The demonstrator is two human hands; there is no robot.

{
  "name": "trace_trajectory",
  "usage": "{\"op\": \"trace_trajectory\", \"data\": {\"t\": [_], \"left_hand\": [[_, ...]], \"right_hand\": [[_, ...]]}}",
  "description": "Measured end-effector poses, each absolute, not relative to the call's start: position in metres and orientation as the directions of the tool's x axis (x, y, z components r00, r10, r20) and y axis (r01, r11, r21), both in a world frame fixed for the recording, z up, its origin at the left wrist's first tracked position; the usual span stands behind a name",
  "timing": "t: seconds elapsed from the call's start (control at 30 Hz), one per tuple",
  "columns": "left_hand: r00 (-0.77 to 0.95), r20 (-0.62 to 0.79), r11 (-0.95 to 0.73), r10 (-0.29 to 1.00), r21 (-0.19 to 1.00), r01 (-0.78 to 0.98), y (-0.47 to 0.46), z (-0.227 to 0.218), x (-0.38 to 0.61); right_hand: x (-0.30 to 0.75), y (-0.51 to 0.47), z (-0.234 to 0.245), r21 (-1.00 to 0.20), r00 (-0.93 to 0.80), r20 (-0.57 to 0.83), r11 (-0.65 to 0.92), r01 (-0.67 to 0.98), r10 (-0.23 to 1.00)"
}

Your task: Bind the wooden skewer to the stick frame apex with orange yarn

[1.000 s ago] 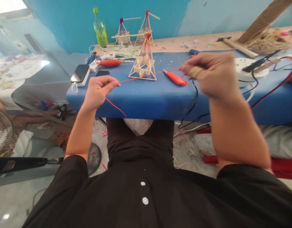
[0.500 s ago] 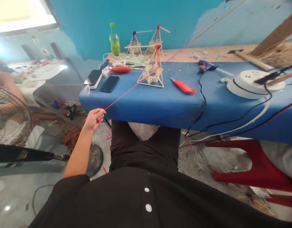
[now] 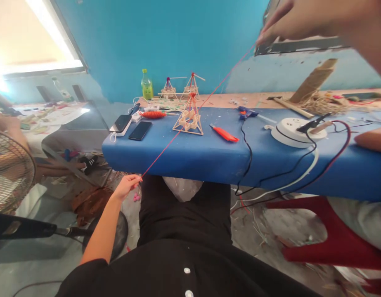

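A red thread (image 3: 190,119) runs taut in a long diagonal between my two hands. My left hand (image 3: 127,185) pinches its lower end, down below the front edge of the blue bench (image 3: 193,154). My right hand (image 3: 304,18) is raised high at the top right, fingers closed on the upper end. The thread passes in front of a small pyramid model of wooden sticks (image 3: 189,118) standing on the bench. An orange utility knife (image 3: 225,133) lies just right of the model.
On the bench lie two phones (image 3: 131,126), an orange thread spool (image 3: 153,114), a blue glue gun (image 3: 246,111) and a white round socket (image 3: 297,130) with cables. Behind stand two more stick models (image 3: 181,87) and a green bottle (image 3: 146,85). A fan (image 3: 9,173) is at left, a red stool (image 3: 329,243) at right.
My right hand has risen from the bench top to high at the upper right, drawing the thread out long. My left hand dropped below the bench edge. The view tilted up.
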State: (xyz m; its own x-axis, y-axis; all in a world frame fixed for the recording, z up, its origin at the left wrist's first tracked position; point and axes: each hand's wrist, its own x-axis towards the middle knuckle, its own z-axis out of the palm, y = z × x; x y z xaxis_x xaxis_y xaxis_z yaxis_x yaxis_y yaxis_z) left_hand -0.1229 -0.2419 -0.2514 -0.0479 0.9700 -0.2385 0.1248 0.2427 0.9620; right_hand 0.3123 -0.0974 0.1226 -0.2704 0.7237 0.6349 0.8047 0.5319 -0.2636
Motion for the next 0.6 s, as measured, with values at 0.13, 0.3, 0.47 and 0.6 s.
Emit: {"op": "trace_trajectory", "data": {"t": [0.13,0.3,0.47,0.6], "left_hand": [[0.061,-0.351,0.319,0.934,0.9,0.298,-0.251,-0.234,-0.124],[0.091,-0.06,0.027,0.994,0.945,0.325,-0.226,-0.143,-0.094],[0.08,0.487,-0.469,0.87,0.865,-0.177,-0.153,-0.05,-0.021],[0.092,0.341,-0.257,0.935,0.836,-0.484,-0.106,-0.03,0.01]], "right_hand": [[0.288,-0.085,0.142,0.102,-0.343,0.278,0.327,0.94,0.897],[0.23,-0.093,0.121,0.045,-0.645,0.055,0.644,0.764,0.762],[0.174,-0.086,0.122,-0.077,-0.793,-0.055,0.79,0.609,0.606],[0.149,-0.065,0.128,-0.06,-0.835,-0.079,0.834,0.549,0.544]]}}
